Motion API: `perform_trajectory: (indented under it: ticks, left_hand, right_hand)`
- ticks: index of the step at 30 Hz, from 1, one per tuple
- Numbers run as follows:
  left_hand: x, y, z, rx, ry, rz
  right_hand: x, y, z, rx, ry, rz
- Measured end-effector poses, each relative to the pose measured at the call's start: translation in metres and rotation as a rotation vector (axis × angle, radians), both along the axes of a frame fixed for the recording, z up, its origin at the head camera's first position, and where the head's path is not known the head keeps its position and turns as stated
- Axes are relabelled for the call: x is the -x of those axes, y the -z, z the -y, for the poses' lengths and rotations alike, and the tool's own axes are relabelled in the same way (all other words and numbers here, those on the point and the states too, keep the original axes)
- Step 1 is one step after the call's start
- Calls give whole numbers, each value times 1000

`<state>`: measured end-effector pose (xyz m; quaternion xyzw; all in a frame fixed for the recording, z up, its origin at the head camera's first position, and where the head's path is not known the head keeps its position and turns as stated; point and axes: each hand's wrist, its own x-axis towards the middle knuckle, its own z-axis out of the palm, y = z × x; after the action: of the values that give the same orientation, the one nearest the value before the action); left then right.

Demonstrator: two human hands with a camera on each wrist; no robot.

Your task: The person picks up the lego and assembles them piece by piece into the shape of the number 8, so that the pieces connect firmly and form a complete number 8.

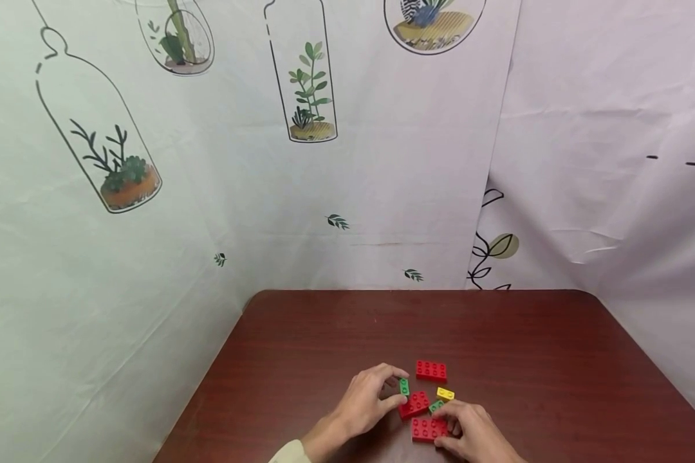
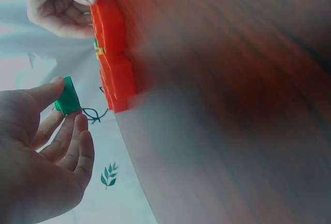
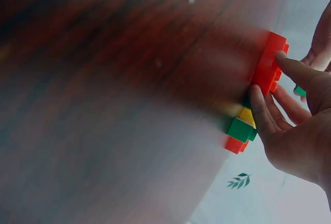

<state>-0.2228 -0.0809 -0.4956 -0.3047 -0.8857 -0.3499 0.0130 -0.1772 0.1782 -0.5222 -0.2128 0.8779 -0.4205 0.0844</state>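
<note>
Observing remotely, I record the left hand [image 1: 366, 400] pinching a green brick [image 1: 404, 386], the right hand [image 1: 475, 432] pinching the nearest red brick [image 1: 424, 429]; a yellow brick [image 1: 445, 394] lies beyond.

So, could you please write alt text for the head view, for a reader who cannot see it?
A person's left hand pinches a small green brick and the right hand holds the nearest red brick, at a brown table. Two more red bricks, a yellow brick and another green brick lie close by, with a plant-print cloth behind the table.
</note>
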Motion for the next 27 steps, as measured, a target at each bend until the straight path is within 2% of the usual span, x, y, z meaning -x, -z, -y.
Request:
perform_trajectory:
  ticks: [7, 14, 27]
  left_hand:
    - [-9, 0, 0, 23, 44, -23]
    - [-16, 3, -1, 29, 55, 40]
    - [-24, 13, -4, 76, 57, 62]
  right_hand:
    - [-1, 2, -2, 21, -1, -33]
    - [-1, 3, -3, 35, -1, -33]
    - [-1, 3, -3, 43, 2, -10]
